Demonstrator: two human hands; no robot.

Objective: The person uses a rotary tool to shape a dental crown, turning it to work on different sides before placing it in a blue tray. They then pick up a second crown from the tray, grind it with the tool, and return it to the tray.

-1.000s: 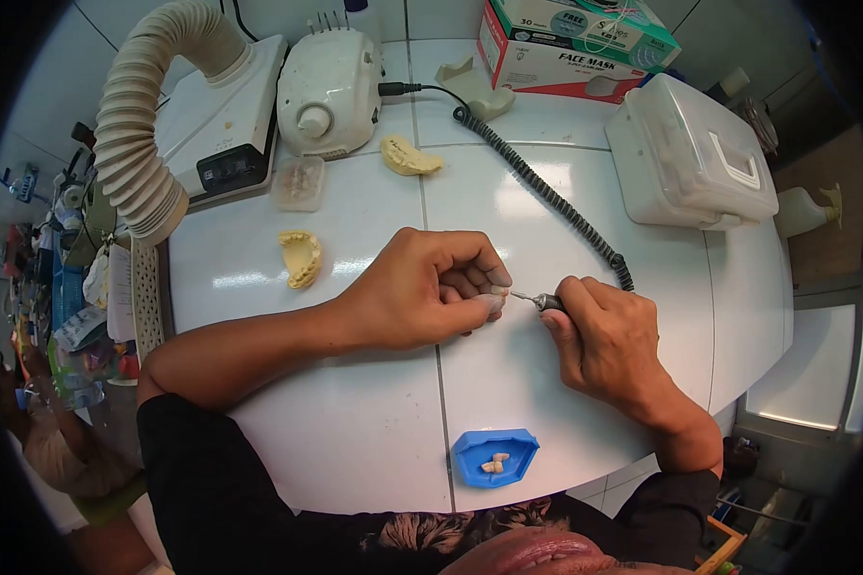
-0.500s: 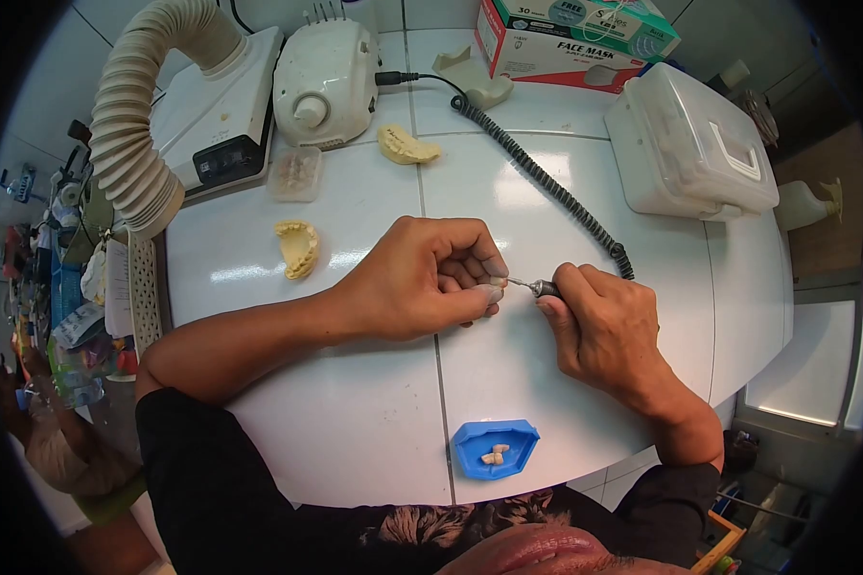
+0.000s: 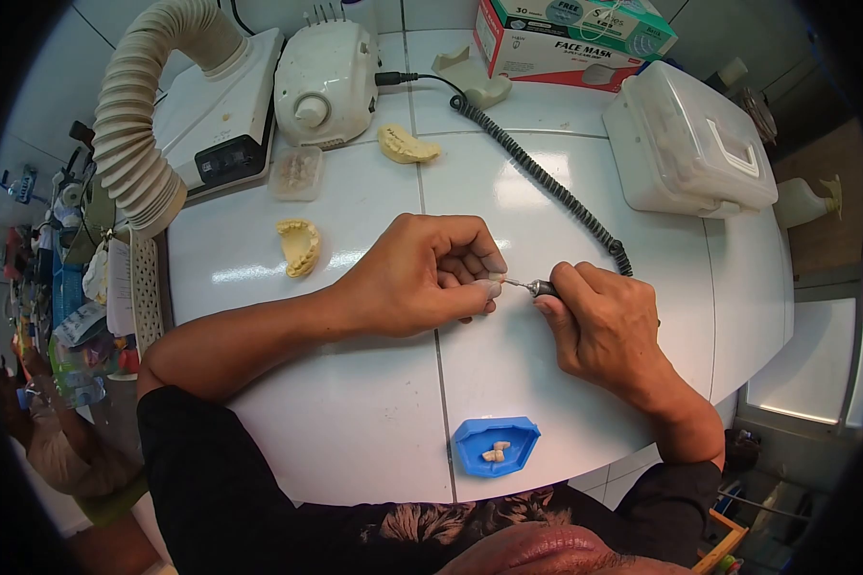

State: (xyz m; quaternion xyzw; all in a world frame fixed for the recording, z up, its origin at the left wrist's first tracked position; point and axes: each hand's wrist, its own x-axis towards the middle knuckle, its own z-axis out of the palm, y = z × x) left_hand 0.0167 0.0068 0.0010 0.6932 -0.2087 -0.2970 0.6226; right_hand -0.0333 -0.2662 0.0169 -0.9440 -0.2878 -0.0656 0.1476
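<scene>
My left hand (image 3: 431,276) pinches a tiny pale piece (image 3: 496,279) between thumb and fingertips; most of it is hidden. My right hand (image 3: 599,321) is closed around a dark rotary handpiece (image 3: 543,287), whose thin metal tip points left and meets the piece or ends right beside it. A blue tray (image 3: 468,448) with several small tooth-like pieces (image 3: 496,452) lies near the table's front edge. One yellowish dental cast (image 3: 299,248) sits left of my left hand, and another cast (image 3: 408,145) lies farther back.
At the back left stand a white control unit (image 3: 325,81) and a ribbed hose (image 3: 129,125) over a white box. A coiled cable (image 3: 547,177) crosses the back. A lidded case (image 3: 690,144) and mask boxes (image 3: 571,48) are back right. Another person's arm shows far left.
Both hands hold nearly the same pose. The fingertips of my left hand and the handpiece tip have shifted very slightly.
</scene>
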